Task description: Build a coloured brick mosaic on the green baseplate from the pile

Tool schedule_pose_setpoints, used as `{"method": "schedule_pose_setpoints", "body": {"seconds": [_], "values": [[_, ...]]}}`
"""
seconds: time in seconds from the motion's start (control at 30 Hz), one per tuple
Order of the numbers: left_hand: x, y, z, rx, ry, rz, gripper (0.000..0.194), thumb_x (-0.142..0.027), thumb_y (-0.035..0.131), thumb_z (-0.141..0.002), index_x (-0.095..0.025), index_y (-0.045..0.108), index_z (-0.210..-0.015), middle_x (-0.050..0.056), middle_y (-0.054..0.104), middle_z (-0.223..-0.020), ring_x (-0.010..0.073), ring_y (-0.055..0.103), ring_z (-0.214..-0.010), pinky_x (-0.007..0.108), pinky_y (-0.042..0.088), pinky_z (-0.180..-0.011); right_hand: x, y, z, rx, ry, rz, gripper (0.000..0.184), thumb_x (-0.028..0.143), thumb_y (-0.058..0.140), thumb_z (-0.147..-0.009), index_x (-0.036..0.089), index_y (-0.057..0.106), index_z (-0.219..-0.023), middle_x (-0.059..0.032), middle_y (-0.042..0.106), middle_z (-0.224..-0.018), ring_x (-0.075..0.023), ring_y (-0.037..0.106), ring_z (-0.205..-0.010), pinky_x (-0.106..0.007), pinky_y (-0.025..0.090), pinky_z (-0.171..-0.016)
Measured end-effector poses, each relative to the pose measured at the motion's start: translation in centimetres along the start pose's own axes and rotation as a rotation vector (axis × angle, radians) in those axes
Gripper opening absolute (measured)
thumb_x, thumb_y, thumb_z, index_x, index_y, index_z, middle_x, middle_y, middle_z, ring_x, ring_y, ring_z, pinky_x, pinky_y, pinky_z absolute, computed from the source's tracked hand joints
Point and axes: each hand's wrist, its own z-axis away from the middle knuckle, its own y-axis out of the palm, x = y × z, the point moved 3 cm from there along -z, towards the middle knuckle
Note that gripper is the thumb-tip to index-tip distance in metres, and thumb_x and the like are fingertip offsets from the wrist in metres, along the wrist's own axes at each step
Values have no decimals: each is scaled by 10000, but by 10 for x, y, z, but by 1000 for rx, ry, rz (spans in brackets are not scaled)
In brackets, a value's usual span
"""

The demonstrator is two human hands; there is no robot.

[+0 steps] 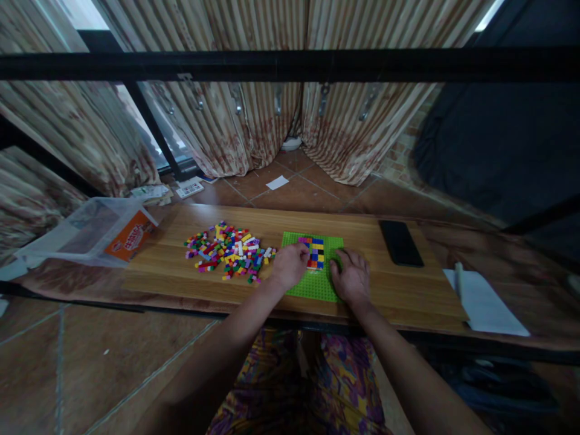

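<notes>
A green studded baseplate (pixel 312 287) lies on the wooden board in front of me. On its upper middle sits a patch of small coloured building bricks (pixel 318 249) in blue, yellow, orange, purple and white. My left hand (pixel 290 266) is over the plate's left side, fingers pinched together at the patch's left edge; whatever is between the fingertips is hidden. My right hand (pixel 352 277) rests on the plate's right edge with its fingers stretched out and thumb apart, holding nothing. Left of the plate is a spread pile of loose bricks (pixel 231 251) in many colours.
A clear plastic bin (pixel 86 232) with an orange label stands at the far left. A black phone (pixel 401 243) lies on the wooden board (pixel 389 296) to the right. Beyond it is white paper (pixel 487 302) with a pen-like item. A dark rail (pixel 290 65) crosses above.
</notes>
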Motion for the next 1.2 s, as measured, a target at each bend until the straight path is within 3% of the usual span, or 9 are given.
{"method": "schedule_pose_setpoints", "body": {"seconds": [0.37, 0.77, 1.2], "values": [[-10, 3, -12, 52, -53, -225, 222, -181, 519, -853, -179, 728, -928, 64, 743, -938, 176, 671, -884, 282, 493, -849, 3, -3, 0, 3, 0, 9, 406, 372, 427, -940, 168, 611, -1238, -145, 599, -1263, -300, 489, -1152, -453, 332, -1004], [-1, 6, -2, 16, -54, -172, 217, -161, 553, -820, -190, 697, -979, 53, 740, -955, 172, 674, -886, 283, 502, -844, 0, 0, 0, -12, 5, -20, 395, 368, 439, -927, 195, 621, -1232, -142, 601, -1265, -306, 492, -1151, -479, 330, -1001], [1, 13, 7, -30, 21, -282, 172, -292, 546, -861, -221, 647, -980, 55, 703, -999, 174, 663, -878, 274, 498, -805, 1, 0, 0, 11, 3, 15, 405, 369, 431, -934, 177, 612, -1241, -146, 596, -1269, -300, 489, -1146, -461, 320, -1011]]}}
